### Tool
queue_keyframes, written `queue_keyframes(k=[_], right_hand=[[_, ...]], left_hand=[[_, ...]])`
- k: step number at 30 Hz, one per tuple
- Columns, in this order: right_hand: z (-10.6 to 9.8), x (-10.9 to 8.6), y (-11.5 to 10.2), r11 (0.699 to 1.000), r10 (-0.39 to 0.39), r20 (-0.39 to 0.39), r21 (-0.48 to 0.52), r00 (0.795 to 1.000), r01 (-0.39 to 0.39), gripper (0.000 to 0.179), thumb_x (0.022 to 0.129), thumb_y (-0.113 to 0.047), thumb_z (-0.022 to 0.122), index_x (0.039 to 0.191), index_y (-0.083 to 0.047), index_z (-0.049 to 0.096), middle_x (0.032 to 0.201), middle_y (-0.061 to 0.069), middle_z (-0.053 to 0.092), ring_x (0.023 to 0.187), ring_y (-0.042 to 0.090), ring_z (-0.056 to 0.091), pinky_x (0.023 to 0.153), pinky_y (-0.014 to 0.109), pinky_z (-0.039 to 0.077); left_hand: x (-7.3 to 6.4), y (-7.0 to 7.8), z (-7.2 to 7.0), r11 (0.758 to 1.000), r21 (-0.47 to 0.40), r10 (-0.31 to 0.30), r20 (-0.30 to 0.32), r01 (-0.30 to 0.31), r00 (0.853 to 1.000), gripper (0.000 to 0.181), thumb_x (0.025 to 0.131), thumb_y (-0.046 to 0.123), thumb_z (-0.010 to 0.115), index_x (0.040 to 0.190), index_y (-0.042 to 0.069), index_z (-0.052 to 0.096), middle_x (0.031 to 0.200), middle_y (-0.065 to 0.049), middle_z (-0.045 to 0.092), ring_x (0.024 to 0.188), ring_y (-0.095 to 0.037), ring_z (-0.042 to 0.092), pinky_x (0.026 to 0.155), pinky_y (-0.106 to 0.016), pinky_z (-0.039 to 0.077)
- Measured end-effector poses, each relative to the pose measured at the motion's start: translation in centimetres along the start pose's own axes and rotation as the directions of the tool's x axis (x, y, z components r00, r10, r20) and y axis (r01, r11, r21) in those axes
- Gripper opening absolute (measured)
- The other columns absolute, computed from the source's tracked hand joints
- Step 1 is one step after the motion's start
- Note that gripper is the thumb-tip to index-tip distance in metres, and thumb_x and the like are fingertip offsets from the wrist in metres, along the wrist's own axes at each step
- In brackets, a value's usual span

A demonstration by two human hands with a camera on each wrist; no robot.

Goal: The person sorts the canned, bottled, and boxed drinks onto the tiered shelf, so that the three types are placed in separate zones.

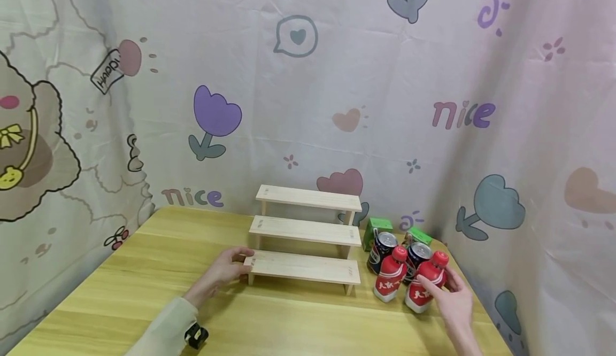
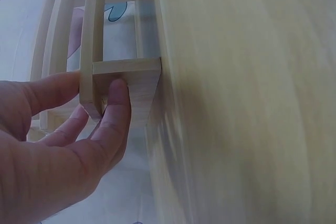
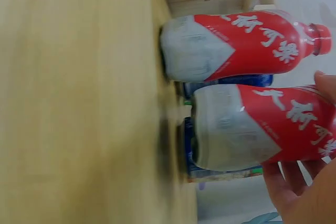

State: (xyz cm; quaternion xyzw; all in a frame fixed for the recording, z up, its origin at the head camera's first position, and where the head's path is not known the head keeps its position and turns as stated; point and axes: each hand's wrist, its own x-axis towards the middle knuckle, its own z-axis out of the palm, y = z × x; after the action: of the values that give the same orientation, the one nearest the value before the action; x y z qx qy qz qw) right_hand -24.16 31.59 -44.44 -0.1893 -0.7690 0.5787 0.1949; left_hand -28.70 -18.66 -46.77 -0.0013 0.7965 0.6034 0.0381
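Observation:
A three-step wooden display rack (image 1: 303, 266) stands on the table. My left hand (image 1: 226, 270) pinches the left end of its lowest board; in the left wrist view the thumb and fingers (image 2: 113, 124) lie on either side of that board. At the right, my right hand (image 1: 454, 297) holds a red-and-white bottle (image 1: 425, 284) with a red cap, thumb on the near side and fingers round the far side. The right wrist view shows the held bottle (image 3: 236, 129) with its base a little off the table. A matching bottle (image 1: 391, 274) stands upright just left of it.
Behind the bottles are two dark cans, one at the left (image 1: 383, 249) and one at the right (image 1: 417, 254). Two green boxes, one further left (image 1: 377, 227) and one further right (image 1: 418, 234), stand behind these. A printed curtain (image 1: 298, 105) hangs round the wooden table (image 1: 289, 324).

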Motion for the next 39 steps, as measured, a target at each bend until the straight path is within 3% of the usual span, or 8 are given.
queue_keyframes(k=[3, 10, 15, 23, 29, 39], right_hand=[[-0.2, -0.2, -0.7, 0.999, -0.004, -0.04, 0.04, 0.999, 0.006, 0.087, 0.074, -0.032, 0.087, 0.148, -0.015, 0.044, 0.119, -0.006, 0.057, 0.093, -0.007, 0.05, 0.067, 0.0, 0.045], [-0.3, -0.5, -2.6, 0.997, -0.032, -0.058, 0.071, 0.998, 0.036, 0.086, 0.077, -0.036, 0.083, 0.15, -0.018, 0.042, 0.143, 0.017, 0.05, 0.101, 0.001, 0.048, 0.067, -0.001, 0.043], [-0.1, -0.4, -3.7, 0.985, -0.08, -0.062, 0.147, 0.995, 0.088, 0.08, 0.079, -0.029, 0.083, 0.148, -0.02, 0.045, 0.136, 0.01, 0.052, 0.101, 0.002, 0.051, 0.069, 0.001, 0.047], [-0.1, -0.1, -6.0, 0.948, -0.197, -0.085, 0.236, 0.977, 0.211, 0.069, 0.081, -0.017, 0.081, 0.144, -0.018, 0.051, 0.114, -0.013, 0.06, 0.099, 0.005, 0.056, 0.072, 0.004, 0.05], [-0.1, -0.3, -8.4, 0.937, -0.263, -0.069, 0.219, 0.962, 0.272, 0.065, 0.084, -0.015, 0.078, 0.144, -0.018, 0.051, 0.115, -0.013, 0.06, 0.102, 0.006, 0.056, 0.074, 0.005, 0.051], [0.8, -0.7, -11.1, 0.924, -0.31, -0.008, 0.234, 0.951, 0.303, 0.064, 0.086, -0.016, 0.075, 0.145, -0.017, 0.049, 0.116, -0.011, 0.059, 0.103, 0.008, 0.056, 0.076, 0.007, 0.053]], left_hand=[[-0.1, 0.0, 0.0, 1.0, 0.002, -0.001, -0.006, 0.001, 1.0, 0.041, 0.083, -0.007, 0.066, 0.124, -0.005, 0.058, 0.116, -0.024, 0.06, 0.089, -0.023, 0.063, 0.08, -0.04, 0.06], [-0.1, 0.0, 0.2, 1.0, 0.002, -0.014, -0.022, 0.014, 1.0, 0.038, 0.085, -0.007, 0.065, 0.123, -0.004, 0.059, 0.114, -0.024, 0.059, 0.089, -0.023, 0.062, 0.08, -0.039, 0.06], [0.0, -0.1, 0.2, 1.0, 0.004, -0.006, -0.019, 0.006, 1.0, 0.039, 0.084, -0.007, 0.065, 0.123, -0.005, 0.059, 0.113, -0.024, 0.059, 0.088, -0.023, 0.062, 0.08, -0.039, 0.06], [-0.1, 0.0, 0.2, 1.0, 0.007, 0.008, -0.009, -0.008, 1.0, 0.04, 0.084, -0.007, 0.065, 0.124, -0.007, 0.057, 0.114, -0.025, 0.058, 0.089, -0.023, 0.062, 0.08, -0.04, 0.06], [0.0, -0.1, 0.2, 1.0, -0.003, 0.012, -0.011, -0.012, 1.0, 0.04, 0.085, -0.008, 0.064, 0.124, -0.007, 0.057, 0.114, -0.026, 0.058, 0.088, -0.022, 0.062, 0.079, -0.04, 0.06], [0.0, -0.3, 0.3, 1.0, 0.002, 0.015, -0.02, -0.015, 1.0, 0.04, 0.084, -0.008, 0.065, 0.123, -0.007, 0.058, 0.113, -0.026, 0.06, 0.088, -0.022, 0.063, 0.078, -0.038, 0.061]])
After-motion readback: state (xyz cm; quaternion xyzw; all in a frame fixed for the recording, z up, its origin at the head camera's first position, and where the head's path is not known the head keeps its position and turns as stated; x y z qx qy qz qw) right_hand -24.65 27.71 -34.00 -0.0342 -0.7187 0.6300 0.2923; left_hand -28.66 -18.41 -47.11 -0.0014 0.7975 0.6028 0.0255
